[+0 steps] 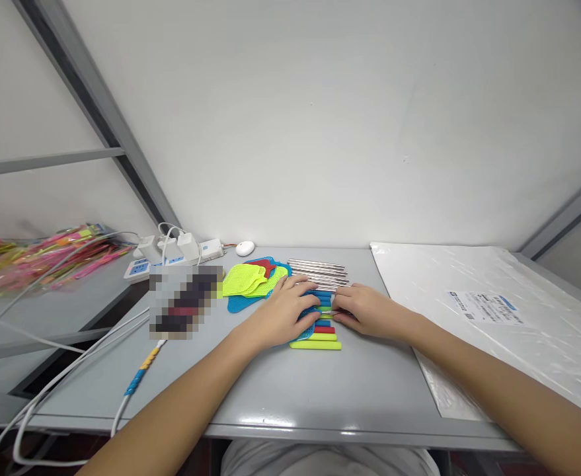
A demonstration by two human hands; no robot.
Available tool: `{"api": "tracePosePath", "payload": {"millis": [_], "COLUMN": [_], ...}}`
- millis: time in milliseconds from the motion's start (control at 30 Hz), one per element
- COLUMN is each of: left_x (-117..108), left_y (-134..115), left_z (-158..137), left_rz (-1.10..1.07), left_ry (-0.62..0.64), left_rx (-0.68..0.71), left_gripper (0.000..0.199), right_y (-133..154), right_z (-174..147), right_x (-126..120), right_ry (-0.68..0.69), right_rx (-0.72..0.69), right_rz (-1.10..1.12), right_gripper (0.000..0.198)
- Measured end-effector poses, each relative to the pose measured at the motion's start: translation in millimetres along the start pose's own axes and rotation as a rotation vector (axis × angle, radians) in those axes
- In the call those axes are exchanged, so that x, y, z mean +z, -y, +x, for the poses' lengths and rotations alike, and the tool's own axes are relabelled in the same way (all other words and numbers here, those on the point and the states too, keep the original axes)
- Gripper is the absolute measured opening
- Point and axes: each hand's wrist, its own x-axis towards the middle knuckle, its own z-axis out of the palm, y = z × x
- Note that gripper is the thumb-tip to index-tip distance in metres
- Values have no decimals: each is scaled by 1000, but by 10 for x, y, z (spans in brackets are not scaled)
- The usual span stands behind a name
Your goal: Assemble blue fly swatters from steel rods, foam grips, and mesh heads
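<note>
My left hand (290, 311) is closed on a blue mesh fly swatter head (306, 330), partly covered by the fingers. My right hand (369, 311) pinches a thin metal rod (328, 312), whose tip meets the neck of the blue head; whether it sits inside cannot be made out. Under and between the hands lie several coloured handle tubes, among them a yellow-green tube (316, 345) and a red tube (326, 329). Behind them several silver rods (317, 268) lie side by side. Left of my left hand is a pile of yellow-green swatter heads (243, 279), with blue and red ones.
A white plastic-wrapped package (498, 330) covers the table's right side. At left are a power strip (139, 268) with plugs, a blurred-out object (186, 304) and a white cable (116, 420). Colourful bagged items (57, 258) lie at far left. A white wall stands behind.
</note>
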Motion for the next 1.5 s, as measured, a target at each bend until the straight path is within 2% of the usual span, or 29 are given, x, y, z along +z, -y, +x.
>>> {"api": "tracePosePath", "payload": {"millis": [133,333,467,600,767,833,900,1000,1033,1067,1133,1267,1367,1500], "left_x": [-33,-30,-82,-176,-214,-238,-297,-413,-437,-447,-421,-293,-253,-272], "left_y": [-13,-117,-120,-110,-126,-28,176,542,624,664,613,213,-5,-60], "left_z": [22,109,116,121,126,87,20,-66,-74,-68,-23,86,107,100], "left_rz": [22,162,223,256,290,321,360,359,326,278,186,123,165,188], "left_ry": [-40,-169,-211,-228,-257,-279,-327,-543,-606,-611,-572,-417,-415,-461], "left_rx": [0,-29,-59,-98,-111,-106,-124,-261,-279,-240,-158,-15,90,165], "left_gripper": [22,23,22,22,23,22,20,19,19,18,18,17,16,10], "right_y": [20,109,125,117,147,99,-32,-327,-414,-478,-523,-360,-201,-41], "right_z": [16,58,64,80,119,91,5,-185,-238,-273,-284,-175,-125,-124], "right_x": [-26,6,45,17,-100,-170,-266,-441,-491,-529,-554,-447,-372,-376], "right_ry": [-58,-181,-245,-250,-190,-139,-106,-117,-120,-137,-158,-153,-165,-253], "right_rx": [31,64,106,116,180,225,308,469,481,490,456,302,202,114], "right_rz": [-70,-291,-404,-414,-377,-369,-394,-448,-451,-459,-459,-421,-392,-353], "right_gripper": [16,22,22,23,34,37,39,42,43,44,44,43,42,38]}}
